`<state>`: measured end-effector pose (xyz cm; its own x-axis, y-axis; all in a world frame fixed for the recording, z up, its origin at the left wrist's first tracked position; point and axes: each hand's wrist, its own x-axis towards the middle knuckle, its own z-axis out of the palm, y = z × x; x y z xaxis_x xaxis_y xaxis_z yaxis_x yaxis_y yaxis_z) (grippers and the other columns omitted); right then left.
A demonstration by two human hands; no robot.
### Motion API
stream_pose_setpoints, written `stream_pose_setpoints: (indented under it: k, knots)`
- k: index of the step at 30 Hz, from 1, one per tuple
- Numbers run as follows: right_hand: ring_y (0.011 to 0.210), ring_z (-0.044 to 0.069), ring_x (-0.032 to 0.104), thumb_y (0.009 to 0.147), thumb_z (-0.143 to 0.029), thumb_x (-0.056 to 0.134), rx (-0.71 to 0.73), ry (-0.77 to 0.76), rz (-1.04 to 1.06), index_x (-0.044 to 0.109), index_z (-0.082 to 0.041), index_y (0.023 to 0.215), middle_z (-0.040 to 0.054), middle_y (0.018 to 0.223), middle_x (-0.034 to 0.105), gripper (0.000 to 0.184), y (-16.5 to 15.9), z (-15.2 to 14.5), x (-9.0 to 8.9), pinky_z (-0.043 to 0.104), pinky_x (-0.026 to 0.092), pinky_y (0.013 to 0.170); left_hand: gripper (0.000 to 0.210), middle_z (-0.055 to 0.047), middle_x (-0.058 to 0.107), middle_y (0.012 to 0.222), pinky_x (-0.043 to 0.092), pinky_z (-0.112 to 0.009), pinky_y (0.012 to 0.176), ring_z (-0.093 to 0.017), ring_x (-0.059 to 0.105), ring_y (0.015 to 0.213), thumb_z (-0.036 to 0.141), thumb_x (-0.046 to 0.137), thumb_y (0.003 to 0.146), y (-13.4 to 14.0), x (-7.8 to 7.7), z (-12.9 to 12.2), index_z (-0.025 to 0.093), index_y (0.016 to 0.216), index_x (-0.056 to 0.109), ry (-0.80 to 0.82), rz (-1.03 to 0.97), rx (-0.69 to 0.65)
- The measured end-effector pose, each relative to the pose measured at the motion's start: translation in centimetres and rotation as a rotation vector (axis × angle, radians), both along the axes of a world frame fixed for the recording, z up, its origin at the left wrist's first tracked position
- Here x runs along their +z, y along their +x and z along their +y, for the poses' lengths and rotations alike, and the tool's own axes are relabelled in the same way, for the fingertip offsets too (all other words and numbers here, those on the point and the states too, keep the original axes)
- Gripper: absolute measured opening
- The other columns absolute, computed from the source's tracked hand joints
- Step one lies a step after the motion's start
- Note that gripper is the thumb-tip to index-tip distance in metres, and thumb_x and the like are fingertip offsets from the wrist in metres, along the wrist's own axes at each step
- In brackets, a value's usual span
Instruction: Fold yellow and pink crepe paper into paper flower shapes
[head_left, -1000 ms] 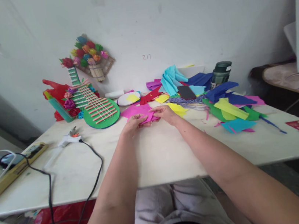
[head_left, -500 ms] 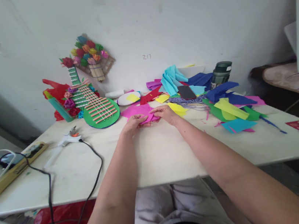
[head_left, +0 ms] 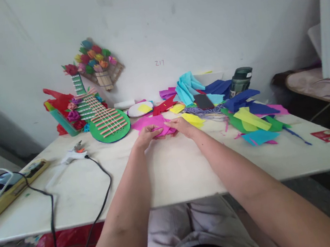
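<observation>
Mid-bench in the head view, just short of the green lute [head_left: 112,124], the left hand [head_left: 148,135] and right hand [head_left: 183,125] face each other over the pink paper [head_left: 166,129]. On both, thumb and fingers pinch it, one hand to each side, while the part beyond looks to lie on the bench [head_left: 186,169]; whether that is one sheet or two I cannot tell, and the undersides of the fingers are hidden. The step seems to be gathering or folding by feel. Paper this thin probably creases or tears readily, so light, even pinches close to the fold would serve best, one side steadying while the other shapes. Yellow paper [head_left: 194,119] sits just beside the right hand and could get caught up; the lute's rim comes near on the left. Beyond lie the yarn [head_left: 204,110] and phone [head_left: 204,101], with a bottle [head_left: 240,80] behind the heaped scraps [head_left: 253,119]. Leftward, the glue gun [head_left: 73,155] rests apart, its black cord [head_left: 110,178] looping near the left forearm, where a sleeve-side sweep might snag it.
</observation>
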<state>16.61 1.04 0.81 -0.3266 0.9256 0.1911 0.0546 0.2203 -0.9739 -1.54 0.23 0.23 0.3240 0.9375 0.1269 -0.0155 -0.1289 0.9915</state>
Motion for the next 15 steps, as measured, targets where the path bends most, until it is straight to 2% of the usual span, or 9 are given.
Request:
stream_pose_setpoints:
  k: [7,11,15]
  knots:
    - [0.037,0.009,0.051,0.057,-0.044,0.073,-0.044,0.043,-0.043,0.055,-0.014,0.053,-0.0056,0.040,0.048,0.035,-0.06,-0.16,0.09,0.019,0.039,0.039,0.035,-0.001,0.064,0.064,0.052,-0.030,0.066,-0.014,0.062,0.060,0.035,0.079,0.052,0.11,-0.13,0.03,0.011,0.070,0.062,0.000,0.024,0.012]
    - [0.038,0.011,0.054,0.062,-0.041,0.070,-0.067,0.034,-0.063,0.055,-0.014,0.054,-0.0041,0.040,0.051,0.032,-0.23,-0.45,0.37,0.020,0.040,0.038,0.035,-0.001,0.063,0.063,0.051,-0.028,0.065,-0.014,0.062,0.061,0.035,0.078,0.053,0.17,-0.10,-0.05,0.011,0.073,0.062,-0.005,0.013,0.014]
    - [0.043,0.012,0.058,0.066,-0.039,0.068,0.008,0.029,-0.063,0.060,-0.014,0.061,-0.0013,0.048,0.059,0.027,-0.09,-0.54,0.39,0.020,0.041,0.039,0.033,0.000,0.062,0.060,0.050,-0.027,0.062,-0.013,0.061,0.058,0.033,0.079,0.052,0.32,0.15,-0.34,0.012,0.069,0.060,-0.027,-0.003,0.021]
